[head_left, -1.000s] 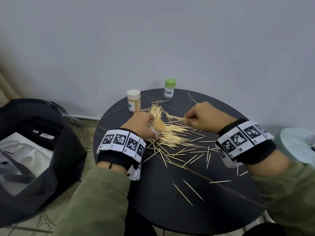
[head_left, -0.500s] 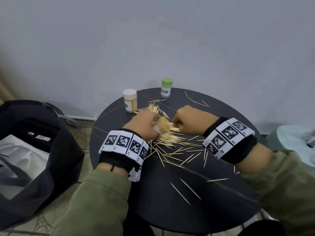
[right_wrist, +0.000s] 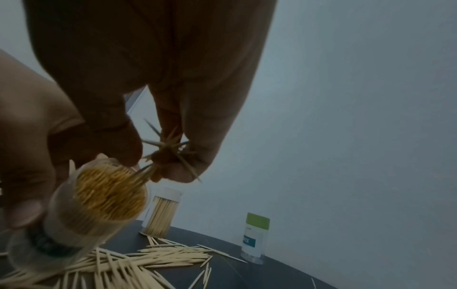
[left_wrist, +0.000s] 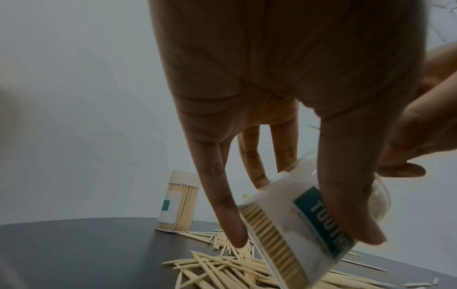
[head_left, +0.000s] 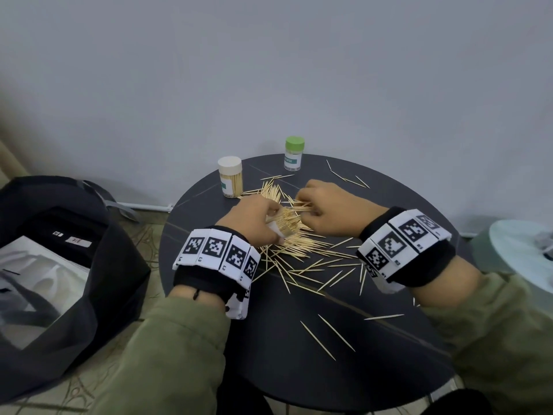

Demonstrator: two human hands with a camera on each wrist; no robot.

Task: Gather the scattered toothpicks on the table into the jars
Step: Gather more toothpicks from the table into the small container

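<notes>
Since the frame a second ago, the right hand [head_left: 332, 209] has moved left across the counter [head_left: 389, 369], from over the right side of the pile to right against the mouth of the held jar; the left hand [head_left: 251, 221] sits where it was. The head view has also shifted slightly.

Left hand: fingers and thumb wrapped round an open clear jar [left_wrist: 304, 221], tilted with its mouth toward the right hand. The jar is packed with toothpicks; part of a teal label reading "TOOTH" shows under the thumb in the left wrist view. The jar is held just above the pile.

Right hand: thumb and fingertips pinch a small bundle of toothpicks [right_wrist: 168, 154], points splayed, the lower ends at the rim of the held jar [right_wrist: 108, 197]. Whether they are inside the mouth cannot be told.

Scattered toothpicks [head_left: 302, 253]: the dense pile lies mid-counter under and in front of both hands, strays fanning toward the near edge and a few at the far right edge.

White-lidded jar [head_left: 229, 177]: upright, capped, full of toothpicks, at the far left of the counter, just beside the pile's far edge.
Green-lidded jar [head_left: 294, 153]: upright, capped, at the far edge near the wall, apart from the white-lidded one.

Off the counter: a black bag [head_left: 59, 265] on the floor to the left; a pale round stool top [head_left: 526, 250] at the right.
</notes>
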